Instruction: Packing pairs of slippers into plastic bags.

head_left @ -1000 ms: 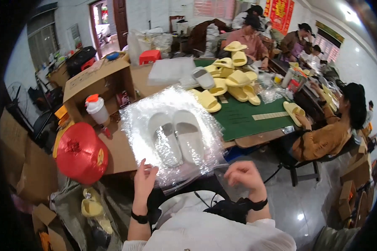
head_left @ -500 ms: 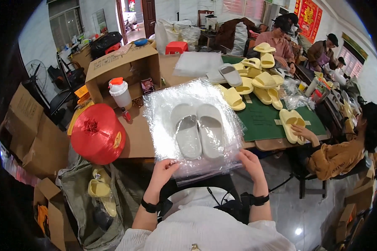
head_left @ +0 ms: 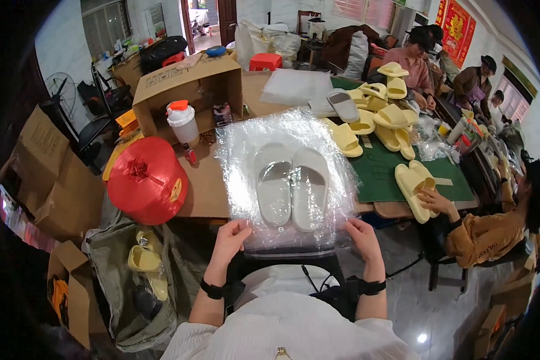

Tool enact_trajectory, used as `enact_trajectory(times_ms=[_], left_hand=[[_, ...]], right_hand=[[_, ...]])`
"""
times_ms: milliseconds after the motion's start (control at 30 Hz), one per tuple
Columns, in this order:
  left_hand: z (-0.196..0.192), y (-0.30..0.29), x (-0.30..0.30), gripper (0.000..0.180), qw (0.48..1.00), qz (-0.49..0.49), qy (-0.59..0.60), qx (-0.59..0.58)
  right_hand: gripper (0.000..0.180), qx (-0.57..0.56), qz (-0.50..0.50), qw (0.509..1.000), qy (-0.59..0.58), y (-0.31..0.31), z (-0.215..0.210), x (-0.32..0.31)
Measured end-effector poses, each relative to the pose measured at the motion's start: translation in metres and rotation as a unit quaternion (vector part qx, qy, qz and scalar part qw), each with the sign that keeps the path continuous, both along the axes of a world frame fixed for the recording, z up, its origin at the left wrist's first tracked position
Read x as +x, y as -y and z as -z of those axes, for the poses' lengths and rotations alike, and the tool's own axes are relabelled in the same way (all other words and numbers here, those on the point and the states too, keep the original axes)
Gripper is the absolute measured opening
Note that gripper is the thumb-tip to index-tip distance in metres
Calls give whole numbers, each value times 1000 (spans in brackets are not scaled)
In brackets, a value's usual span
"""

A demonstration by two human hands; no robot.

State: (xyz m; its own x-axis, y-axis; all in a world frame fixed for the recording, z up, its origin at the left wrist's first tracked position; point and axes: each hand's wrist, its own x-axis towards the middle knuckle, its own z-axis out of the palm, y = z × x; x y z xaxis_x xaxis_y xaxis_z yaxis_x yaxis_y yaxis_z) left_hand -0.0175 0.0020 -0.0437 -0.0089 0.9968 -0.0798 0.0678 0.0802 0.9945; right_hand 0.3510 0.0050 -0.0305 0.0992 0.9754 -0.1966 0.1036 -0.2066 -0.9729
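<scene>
A pair of light grey slippers (head_left: 309,198) lies side by side inside a clear plastic bag (head_left: 237,180), which sits on a stack of similar shiny bags at the table's near edge. My left hand (head_left: 233,240) pinches the bag's near left corner between thumb and fingers. Its near right corner is pinched the same way by my right hand (head_left: 362,236). The near end of the bag hangs a little over the table edge, between my two hands.
Left of the bag are a red roll of plastic twine (head_left: 144,180), a shaker bottle (head_left: 182,123) and an open cardboard box (head_left: 189,84). Yellow slippers (head_left: 396,117) pile on a green mat (head_left: 384,180); a co-worker's hand (head_left: 436,201) holds a yellow pair. A sack (head_left: 117,294) with slippers stands lower left.
The view has shifted slightly, so the scene sits further right. Both hands still pinch the bag's near corners. At the right, the co-worker's yellow slippers have moved nearer the mat's front edge.
</scene>
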Motion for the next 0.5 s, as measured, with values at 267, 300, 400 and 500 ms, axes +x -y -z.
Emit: enact_trajectory(times_ms=[267,300,400,500], left_hand=[[-13,4,-8,18,998,30,8,-48],[-14,5,-5,18,998,32,31,-45],[-23,9,1,18,997,34,70,-7],[-42,14,8,17,993,26,91,68]], right_hand=[[16,30,-2,999,-45,-4,21,14],[14,23,12,998,-62,-3,17,14],[10,101,36,990,-93,0,4,4],[8,170,68,976,-117,1,-4,0]])
